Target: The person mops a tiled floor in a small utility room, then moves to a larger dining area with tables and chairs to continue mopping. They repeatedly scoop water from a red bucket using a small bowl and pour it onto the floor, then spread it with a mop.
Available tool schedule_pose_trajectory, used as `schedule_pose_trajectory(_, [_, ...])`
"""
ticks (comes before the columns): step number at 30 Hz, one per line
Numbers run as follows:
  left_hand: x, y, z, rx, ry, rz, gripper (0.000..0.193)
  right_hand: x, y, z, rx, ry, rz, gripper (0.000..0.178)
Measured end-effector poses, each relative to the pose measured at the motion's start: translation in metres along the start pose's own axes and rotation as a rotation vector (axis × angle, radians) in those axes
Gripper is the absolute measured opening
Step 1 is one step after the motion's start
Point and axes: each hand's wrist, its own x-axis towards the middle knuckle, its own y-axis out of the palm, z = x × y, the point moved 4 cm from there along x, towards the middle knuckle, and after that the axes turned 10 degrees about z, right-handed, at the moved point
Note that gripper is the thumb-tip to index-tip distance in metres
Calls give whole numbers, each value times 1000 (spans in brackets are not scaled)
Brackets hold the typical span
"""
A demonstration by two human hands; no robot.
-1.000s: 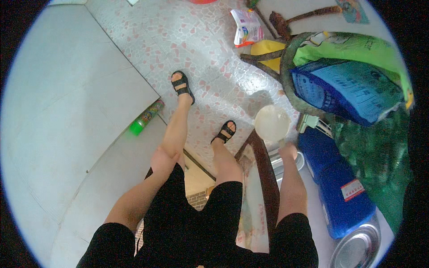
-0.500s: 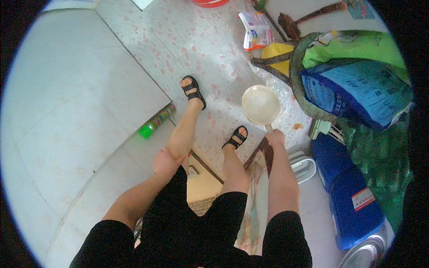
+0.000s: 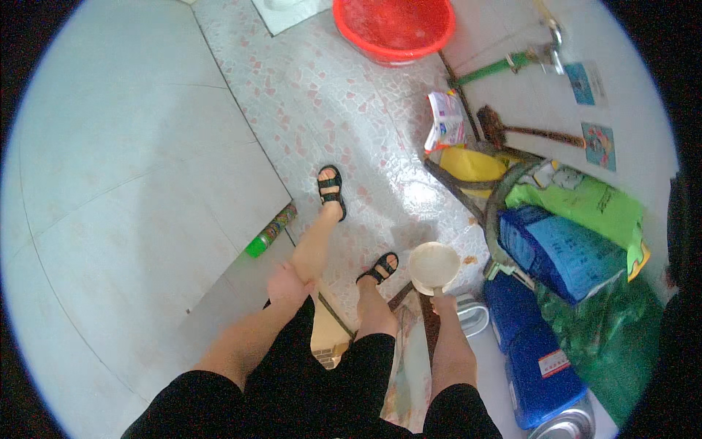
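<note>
My right hand (image 3: 444,302) is closed round the short handle of a round, cream-white water dipper (image 3: 434,268). The dipper's pale inside faces up, and any water in it is too hard to make out. It is held above the floor, to the right of my right sandal (image 3: 379,268). My left hand (image 3: 289,286) lies at my left knee, its fingers curled round the leg just beyond the black shorts. A green-capped spray can (image 3: 270,231) lies beside that leg, against the edge of a pale panel.
At the top a red basin (image 3: 395,28) stands on the speckled floor (image 3: 365,102). Along the right are a tap (image 3: 547,55), a brush (image 3: 493,126), a white packet (image 3: 446,121), a bag with blue and green packages (image 3: 570,245), and blue containers (image 3: 537,366).
The view has shifted, bringing the red basin and the tap further in. My right hand has drawn the dipper back toward my body. My left hand stays at the knee.
</note>
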Motion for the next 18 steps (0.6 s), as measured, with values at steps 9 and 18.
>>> schedule_pose_trajectory(9, [18, -38, 4, -33, 21, 47, 58, 25, -93, 229, 304, -155, 144, 12])
schedule_pose_trajectory(18, [42, -50, 17, -159, 86, 141, 51, -135, -168, 415, 318, -113, 390, 34])
